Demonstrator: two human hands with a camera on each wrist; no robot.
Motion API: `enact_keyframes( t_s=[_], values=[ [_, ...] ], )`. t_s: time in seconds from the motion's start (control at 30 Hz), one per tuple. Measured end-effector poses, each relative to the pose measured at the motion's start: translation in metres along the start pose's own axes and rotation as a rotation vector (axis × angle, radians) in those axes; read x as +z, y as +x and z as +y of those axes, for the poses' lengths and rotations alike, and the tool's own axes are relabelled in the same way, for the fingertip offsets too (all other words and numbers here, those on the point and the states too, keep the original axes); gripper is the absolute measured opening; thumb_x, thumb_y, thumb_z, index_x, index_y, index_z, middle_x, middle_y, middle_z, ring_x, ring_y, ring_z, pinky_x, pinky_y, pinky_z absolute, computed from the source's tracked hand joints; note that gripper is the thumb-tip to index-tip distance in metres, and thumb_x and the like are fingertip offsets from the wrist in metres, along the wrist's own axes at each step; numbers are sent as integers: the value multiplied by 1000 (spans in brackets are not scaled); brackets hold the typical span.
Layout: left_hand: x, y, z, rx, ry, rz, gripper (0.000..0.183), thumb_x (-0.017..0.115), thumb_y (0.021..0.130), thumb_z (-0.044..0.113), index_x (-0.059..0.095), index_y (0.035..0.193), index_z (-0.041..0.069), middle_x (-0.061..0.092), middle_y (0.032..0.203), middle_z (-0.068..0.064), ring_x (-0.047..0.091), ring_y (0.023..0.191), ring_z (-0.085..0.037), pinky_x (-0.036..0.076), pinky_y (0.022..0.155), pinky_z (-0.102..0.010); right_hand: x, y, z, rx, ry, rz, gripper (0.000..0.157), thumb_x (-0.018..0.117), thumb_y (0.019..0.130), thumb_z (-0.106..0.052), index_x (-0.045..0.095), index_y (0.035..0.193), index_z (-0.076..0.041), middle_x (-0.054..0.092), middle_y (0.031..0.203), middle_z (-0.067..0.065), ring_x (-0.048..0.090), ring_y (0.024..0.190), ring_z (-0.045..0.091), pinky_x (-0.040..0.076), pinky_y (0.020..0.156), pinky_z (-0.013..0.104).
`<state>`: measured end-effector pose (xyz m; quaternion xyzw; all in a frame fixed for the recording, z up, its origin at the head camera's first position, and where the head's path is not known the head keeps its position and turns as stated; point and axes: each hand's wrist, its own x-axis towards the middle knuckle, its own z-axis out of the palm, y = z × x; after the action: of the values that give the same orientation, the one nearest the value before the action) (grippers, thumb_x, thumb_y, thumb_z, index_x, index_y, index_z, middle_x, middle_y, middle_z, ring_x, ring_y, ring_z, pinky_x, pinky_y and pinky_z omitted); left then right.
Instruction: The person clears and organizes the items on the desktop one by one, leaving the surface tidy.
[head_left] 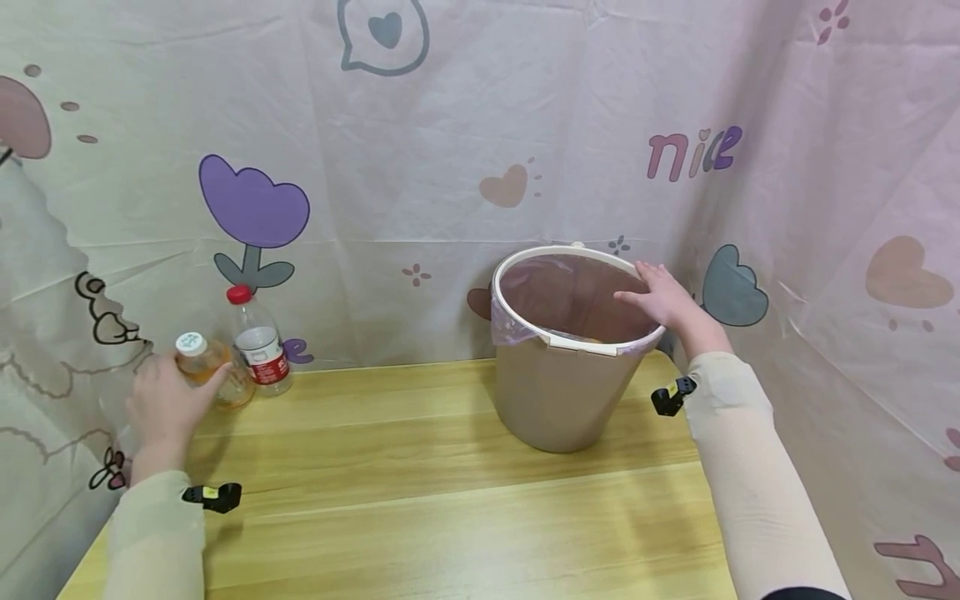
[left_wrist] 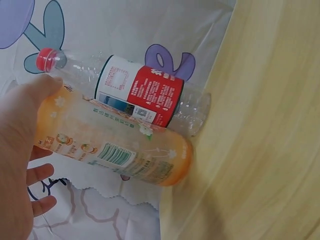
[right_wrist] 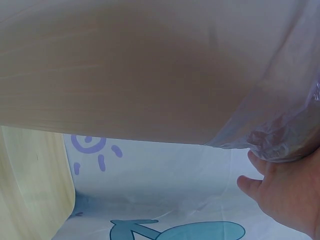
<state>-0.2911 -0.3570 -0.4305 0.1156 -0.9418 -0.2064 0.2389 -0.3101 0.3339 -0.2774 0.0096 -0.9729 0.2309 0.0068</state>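
My left hand [head_left: 167, 407] is at a clear plastic bottle [head_left: 213, 372] with a white cap and an orange printed wrap. In the left wrist view the thumb lies across the bottle's upper part, and some fingertips [left_wrist: 42, 204] show past its other side. Behind it stands a clear bottle with a red cap [head_left: 258, 350] and a red and white label. My right hand [head_left: 667, 304] holds the rim of a beige trash bin [head_left: 558, 400], its thumb over the opening. The right wrist view shows fingers [right_wrist: 250, 186] outside the bin, below the lined rim.
A thin translucent bag [head_left: 512, 327] lines the bin and folds over its white rim. Something small and orange shows low inside the opening. The wooden table [head_left: 405, 500] meets a printed cloth backdrop [head_left: 420, 183] at the back and both sides.
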Motion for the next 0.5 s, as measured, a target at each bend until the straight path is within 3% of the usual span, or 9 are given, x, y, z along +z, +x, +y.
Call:
enact_keyframes(
  t_s=[0.23, 0.5],
  values=[
    [4, -9, 4, -4, -14, -2, 90, 63, 85, 58, 37, 143, -7, 49, 128, -39, 42, 116, -57, 35, 89, -68, -1, -1, -1, 2, 3, -6, 86, 50, 97, -47, 3, 156, -7, 2, 163, 21, -10, 150, 41, 1, 117, 65],
    [6, -22, 12, 44, 4, 72, 84, 67, 83, 54, 44, 136, -7, 52, 127, -36, 46, 114, -55, 35, 94, -65, -1, 0, -1, 5, 7, -10, 86, 50, 97, -48, 3, 156, -6, 2, 163, 21, -11, 150, 41, 1, 116, 66]
  ],
)
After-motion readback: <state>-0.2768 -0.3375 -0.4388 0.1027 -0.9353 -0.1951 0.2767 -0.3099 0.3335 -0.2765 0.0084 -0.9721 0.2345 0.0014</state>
